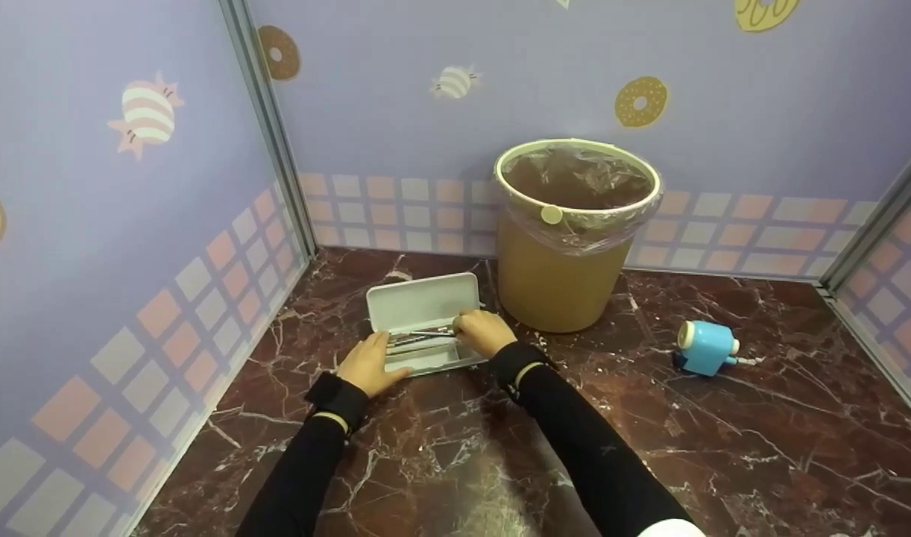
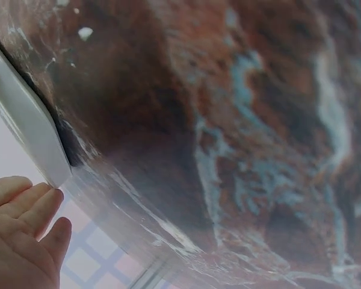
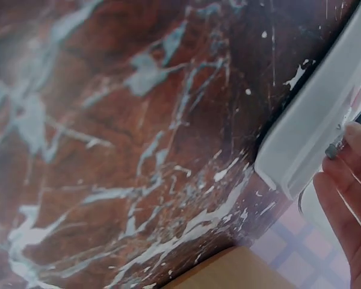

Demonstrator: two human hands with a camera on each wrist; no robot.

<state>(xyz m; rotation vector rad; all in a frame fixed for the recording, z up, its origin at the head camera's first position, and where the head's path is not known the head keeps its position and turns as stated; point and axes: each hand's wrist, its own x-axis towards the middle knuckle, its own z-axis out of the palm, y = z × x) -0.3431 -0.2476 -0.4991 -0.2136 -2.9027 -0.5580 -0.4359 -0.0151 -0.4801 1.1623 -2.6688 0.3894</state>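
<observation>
Lying opened, the pencil case (image 1: 444, 366) is touched by the unclenched left hand (image 1: 367, 365); a pen (image 1: 433, 334) is pinched by the right hand (image 1: 485, 333), the lid (image 1: 426, 300) not yet closed.

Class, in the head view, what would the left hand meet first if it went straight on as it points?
The left hand would probably meet the raised lid of the white pencil case first, though depth is unclear.
</observation>
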